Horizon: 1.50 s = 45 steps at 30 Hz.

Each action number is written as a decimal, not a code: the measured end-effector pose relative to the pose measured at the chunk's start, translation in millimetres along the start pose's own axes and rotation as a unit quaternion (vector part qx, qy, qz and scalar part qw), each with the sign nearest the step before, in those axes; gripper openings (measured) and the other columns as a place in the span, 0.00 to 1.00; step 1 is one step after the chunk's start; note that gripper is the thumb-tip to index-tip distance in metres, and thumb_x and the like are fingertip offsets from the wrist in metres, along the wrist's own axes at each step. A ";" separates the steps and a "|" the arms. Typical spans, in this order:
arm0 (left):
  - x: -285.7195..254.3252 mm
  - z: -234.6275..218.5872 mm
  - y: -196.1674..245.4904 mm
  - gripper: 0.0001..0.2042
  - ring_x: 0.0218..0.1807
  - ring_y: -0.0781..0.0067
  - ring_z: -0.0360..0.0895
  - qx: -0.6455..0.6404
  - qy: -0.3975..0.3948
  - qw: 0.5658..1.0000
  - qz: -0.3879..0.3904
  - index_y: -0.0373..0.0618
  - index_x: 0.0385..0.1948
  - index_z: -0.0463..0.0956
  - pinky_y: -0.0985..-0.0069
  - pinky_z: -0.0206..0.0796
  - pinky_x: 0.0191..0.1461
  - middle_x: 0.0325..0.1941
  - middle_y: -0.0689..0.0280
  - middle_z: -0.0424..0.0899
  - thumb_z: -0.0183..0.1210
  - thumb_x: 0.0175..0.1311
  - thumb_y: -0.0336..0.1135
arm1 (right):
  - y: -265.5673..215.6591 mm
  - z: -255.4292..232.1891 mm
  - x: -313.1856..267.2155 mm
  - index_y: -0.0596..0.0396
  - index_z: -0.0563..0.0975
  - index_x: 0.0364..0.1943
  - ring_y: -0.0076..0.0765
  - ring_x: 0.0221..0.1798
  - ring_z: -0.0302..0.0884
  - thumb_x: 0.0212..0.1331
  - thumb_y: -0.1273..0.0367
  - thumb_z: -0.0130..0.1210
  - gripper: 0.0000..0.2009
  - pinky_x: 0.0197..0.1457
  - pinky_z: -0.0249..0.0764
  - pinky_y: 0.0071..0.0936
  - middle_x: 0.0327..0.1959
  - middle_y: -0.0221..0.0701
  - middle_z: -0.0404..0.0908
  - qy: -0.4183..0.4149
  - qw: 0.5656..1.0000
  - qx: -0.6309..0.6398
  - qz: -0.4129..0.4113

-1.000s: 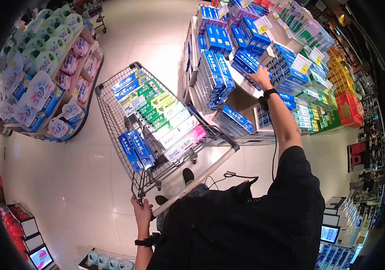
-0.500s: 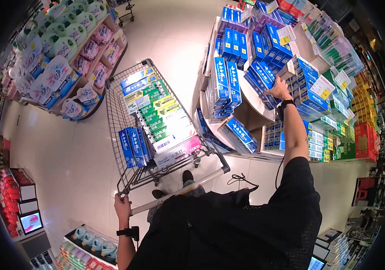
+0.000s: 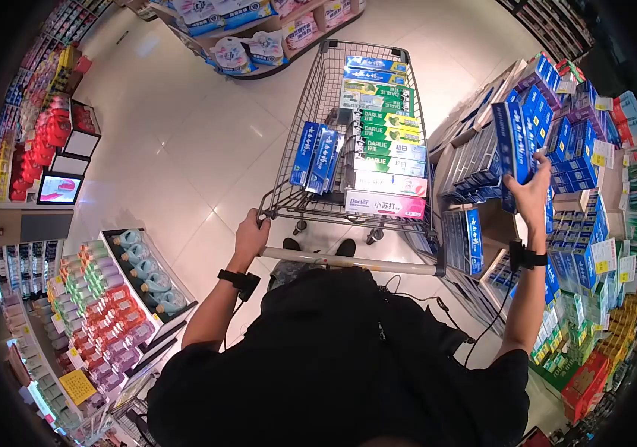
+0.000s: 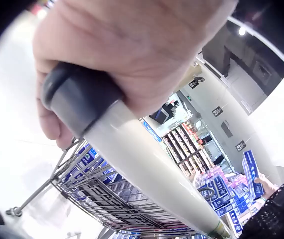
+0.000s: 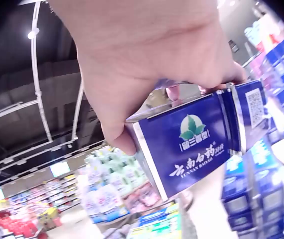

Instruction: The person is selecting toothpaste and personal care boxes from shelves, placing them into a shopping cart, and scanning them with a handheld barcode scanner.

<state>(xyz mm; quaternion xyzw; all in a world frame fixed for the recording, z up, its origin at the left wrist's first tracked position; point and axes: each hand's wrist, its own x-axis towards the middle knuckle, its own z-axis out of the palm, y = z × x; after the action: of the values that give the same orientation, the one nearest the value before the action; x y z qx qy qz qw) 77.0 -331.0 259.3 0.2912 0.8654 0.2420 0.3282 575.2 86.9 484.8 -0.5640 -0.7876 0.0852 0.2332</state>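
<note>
Your right hand (image 3: pixel 531 197) pinches blue Yunnan Baiyao toothpaste cartons (image 3: pixel 508 145) between thumb and fingers near one end, beside the stacked cartons (image 3: pixel 473 170). Your left hand (image 3: pixel 250 240) grips the left end of the cart handle (image 3: pixel 333 260). The boxes look light and fairly stiff, though glossy and easily dented; hold them across opposite sides near mid-length, squeezing gently so neither slides.

Apparently two boxes (image 5: pixel 184 144), in hand (image 5: pixel 152 55).
</note>
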 end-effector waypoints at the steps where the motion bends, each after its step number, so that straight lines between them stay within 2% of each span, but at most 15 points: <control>1: 0.5 3.4 -3.7 0.18 0.40 0.39 0.89 -0.014 0.005 1.000 0.009 0.42 0.57 0.79 0.48 0.78 0.46 0.35 0.46 0.90 0.62 0.74 0.44 | -29.7 14.4 -1.4 0.63 0.67 0.70 0.58 0.67 0.72 0.47 0.58 0.78 0.46 0.75 0.67 0.50 0.62 0.54 0.75 -0.003 0.999 0.027 -0.032; 9: -1.4 5.2 -6.9 0.18 0.43 0.36 0.88 -0.073 -0.012 0.997 0.011 0.40 0.57 0.77 0.45 0.76 0.49 0.35 0.44 0.89 0.59 0.74 0.43 | -239.9 212.8 -42.4 0.64 0.60 0.64 0.38 0.47 0.86 0.52 0.61 0.80 0.44 0.48 0.86 0.34 0.50 0.47 0.82 -0.310 0.838 0.428 0.135; 11: -5.5 12.2 5.2 0.18 0.45 0.35 0.88 -0.075 -0.016 0.997 0.008 0.38 0.57 0.76 0.44 0.76 0.52 0.38 0.42 0.89 0.58 0.74 0.42 | -234.9 289.7 -51.6 0.60 0.60 0.62 0.34 0.45 0.85 0.56 0.62 0.79 0.40 0.44 0.87 0.35 0.48 0.42 0.79 -0.287 0.875 0.350 0.170; 14: -5.9 16.9 -0.2 0.19 0.46 0.36 0.89 -0.068 -0.008 0.997 0.031 0.40 0.60 0.75 0.46 0.77 0.51 0.41 0.42 0.90 0.59 0.75 0.42 | -257.5 363.5 -60.0 0.66 0.64 0.68 0.53 0.57 0.87 0.42 0.45 0.81 0.55 0.63 0.84 0.42 0.58 0.52 0.84 -0.298 0.895 0.216 0.251; 18: -3.9 29.3 -8.8 0.21 0.47 0.38 0.88 -0.082 -0.015 0.996 0.042 0.37 0.60 0.73 0.47 0.77 0.52 0.41 0.45 0.89 0.59 0.74 0.41 | -297.7 384.2 -76.8 0.62 0.62 0.71 0.64 0.72 0.76 0.42 0.42 0.81 0.57 0.75 0.75 0.50 0.67 0.58 0.76 -0.290 0.913 -0.005 0.288; 24: -13.6 9.1 15.7 0.22 0.57 0.31 0.84 -0.090 -0.080 0.991 0.051 0.33 0.60 0.68 0.42 0.76 0.61 0.54 0.38 0.85 0.61 0.73 0.40 | -305.1 425.1 -110.7 0.60 0.59 0.73 0.67 0.75 0.70 0.41 0.36 0.80 0.62 0.78 0.71 0.55 0.72 0.58 0.67 -0.296 0.904 -0.101 0.291; 27: -6.4 3.8 17.3 0.22 0.57 0.31 0.84 -0.071 -0.105 0.990 0.068 0.34 0.60 0.67 0.42 0.76 0.61 0.54 0.39 0.85 0.60 0.74 0.40 | -296.1 432.9 -106.1 0.62 0.57 0.76 0.66 0.76 0.70 0.44 0.34 0.79 0.65 0.79 0.70 0.54 0.76 0.59 0.65 -0.296 0.907 -0.066 0.293; 29: -4.4 1.4 16.6 0.22 0.57 0.31 0.84 -0.059 -0.118 0.988 0.075 0.33 0.60 0.66 0.42 0.76 0.60 0.54 0.39 0.85 0.60 0.74 0.40 | -282.7 439.7 -99.2 0.63 0.61 0.74 0.68 0.81 0.62 0.49 0.33 0.75 0.59 0.77 0.72 0.54 0.80 0.63 0.56 -0.412 0.871 0.020 0.266; 30: 1.8 -3.3 15.3 0.22 0.56 0.32 0.85 -0.053 -0.138 0.985 0.088 0.33 0.59 0.66 0.42 0.76 0.60 0.52 0.39 0.85 0.60 0.74 0.40 | -272.0 438.8 -89.7 0.66 0.66 0.71 0.61 0.72 0.76 0.54 0.36 0.73 0.54 0.71 0.77 0.48 0.73 0.62 0.71 -0.434 0.869 0.021 0.235; 31: 7.0 -10.8 16.6 0.23 0.56 0.32 0.85 -0.045 -0.159 0.981 0.100 0.33 0.59 0.65 0.42 0.76 0.59 0.50 0.40 0.86 0.60 0.74 0.40 | -275.5 416.5 -80.6 0.66 0.66 0.71 0.61 0.72 0.76 0.54 0.36 0.73 0.54 0.71 0.77 0.48 0.73 0.62 0.71 -0.423 0.872 0.023 0.244; 34: 27.1 -3.1 -5.4 0.22 0.57 0.26 0.83 -0.077 -0.200 0.968 0.127 0.31 0.59 0.63 0.41 0.74 0.61 0.48 0.32 0.85 0.57 0.76 0.40 | -305.2 322.5 -67.9 0.66 0.77 0.61 0.46 0.50 0.88 0.65 0.51 0.68 0.32 0.56 0.81 0.41 0.46 0.49 0.88 -0.455 0.887 0.056 0.063; 35: 30.9 2.5 -14.3 0.22 0.58 0.24 0.82 -0.088 -0.195 0.967 0.136 0.30 0.60 0.63 0.41 0.74 0.62 0.49 0.30 0.85 0.56 0.77 0.40 | -281.6 324.8 -77.1 0.62 0.79 0.56 0.42 0.43 0.87 0.67 0.56 0.66 0.24 0.50 0.81 0.40 0.40 0.43 0.88 -0.405 0.910 0.060 -0.065; 37: 48.1 3.3 0.6 0.23 0.58 0.21 0.81 -0.089 -0.252 0.954 0.137 0.29 0.61 0.61 0.42 0.73 0.63 0.52 0.26 0.83 0.55 0.78 0.39 | -266.2 251.3 -100.1 0.60 0.81 0.50 0.41 0.39 0.86 0.69 0.61 0.65 0.16 0.47 0.81 0.39 0.35 0.39 0.86 -0.353 0.925 0.132 -0.052; 41: 74.8 5.6 -2.2 0.23 0.57 0.22 0.82 -0.068 -0.264 0.947 0.170 0.30 0.62 0.61 0.42 0.73 0.62 0.51 0.28 0.85 0.55 0.78 0.39 | -212.5 169.7 -171.7 0.59 0.80 0.38 0.51 0.36 0.83 0.66 0.67 0.64 0.09 0.44 0.79 0.47 0.32 0.42 0.82 -0.219 0.972 0.013 -0.084; 45: 84.7 -4.3 -11.5 0.23 0.53 0.24 0.84 -0.030 -0.267 0.949 0.165 0.32 0.62 0.61 0.43 0.74 0.59 0.47 0.32 0.86 0.55 0.77 0.40 | -116.9 161.4 -241.4 0.57 0.80 0.33 0.55 0.41 0.82 0.67 0.66 0.62 0.09 0.44 0.77 0.50 0.34 0.41 0.82 -0.155 0.987 -0.036 -0.022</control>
<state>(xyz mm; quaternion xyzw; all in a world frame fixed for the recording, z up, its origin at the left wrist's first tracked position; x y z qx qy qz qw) 17.9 -284.0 219.0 0.4735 0.6785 0.2321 0.5115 462.8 -157.1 324.3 -0.5346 -0.8290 0.1377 0.0894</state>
